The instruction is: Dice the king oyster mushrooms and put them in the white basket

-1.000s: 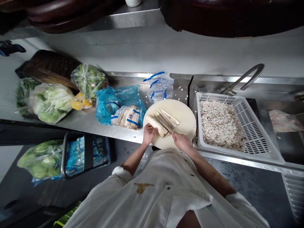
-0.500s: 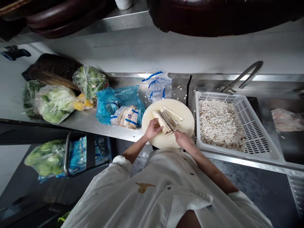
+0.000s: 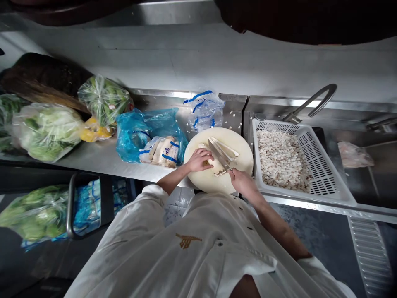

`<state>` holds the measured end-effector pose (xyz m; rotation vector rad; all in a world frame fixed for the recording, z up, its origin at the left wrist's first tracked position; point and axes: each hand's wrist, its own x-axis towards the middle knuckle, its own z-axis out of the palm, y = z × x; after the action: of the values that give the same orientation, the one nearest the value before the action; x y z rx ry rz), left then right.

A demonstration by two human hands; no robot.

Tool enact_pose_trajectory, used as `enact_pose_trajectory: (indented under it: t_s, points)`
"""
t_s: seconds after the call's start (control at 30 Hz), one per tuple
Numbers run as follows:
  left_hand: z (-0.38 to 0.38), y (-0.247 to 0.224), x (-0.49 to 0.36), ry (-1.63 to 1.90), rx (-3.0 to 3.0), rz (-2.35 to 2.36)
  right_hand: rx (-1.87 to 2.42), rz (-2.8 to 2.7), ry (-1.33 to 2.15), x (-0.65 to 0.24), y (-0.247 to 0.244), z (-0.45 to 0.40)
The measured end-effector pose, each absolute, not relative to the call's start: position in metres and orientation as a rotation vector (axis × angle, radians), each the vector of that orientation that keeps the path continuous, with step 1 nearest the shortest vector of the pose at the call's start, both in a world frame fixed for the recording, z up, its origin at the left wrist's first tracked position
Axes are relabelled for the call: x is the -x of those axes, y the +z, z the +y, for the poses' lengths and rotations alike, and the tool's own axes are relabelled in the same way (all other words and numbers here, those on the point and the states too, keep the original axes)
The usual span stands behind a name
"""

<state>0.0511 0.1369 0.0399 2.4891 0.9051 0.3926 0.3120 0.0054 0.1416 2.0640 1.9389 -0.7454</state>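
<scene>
Left fingers (image 3: pixel 206 153) half-bent over pale food (image 3: pixel 218 169), hold unclear | right fingers (image 3: pixel 235 173) wrapped round knife (image 3: pixel 219 155)

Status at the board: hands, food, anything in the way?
Right hand closed on knife. Left hand resting on pale piece. Possibly in the way: cut strips beside knife.

Cool light leaves glare on the steel tabletop (image 3: pixel 96 158). The floor (image 3: pixel 325 231) is dim. Wide-angle distortion stretches the edges.
</scene>
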Motion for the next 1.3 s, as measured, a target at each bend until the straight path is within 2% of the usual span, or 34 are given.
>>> enact_pose_trajectory:
  t_s: [0.13,0.37,0.63,0.9,1.3]
  points:
    - [0.139,0.032,-0.05,0.407,-2.471,0.904,-2.044,1.954,-0.756,-0.299,0.153,0.002]
    - [0.137,0.017,-0.047,0.522,-2.485,0.875,-2.049,1.811,-0.802,-0.266,0.13,0.033]
    - [0.138,0.013,-0.044,0.645,-2.503,0.827,-2.071,1.902,-0.711,-0.281,0.157,0.012]
    - [0.138,0.009,-0.043,0.666,-2.503,0.818,-2.09,1.776,-0.816,-0.268,0.125,0.03]
    - [0.139,0.01,-0.042,0.692,-2.506,0.79,-2.086,1.883,-0.829,-0.26,0.139,0.05]
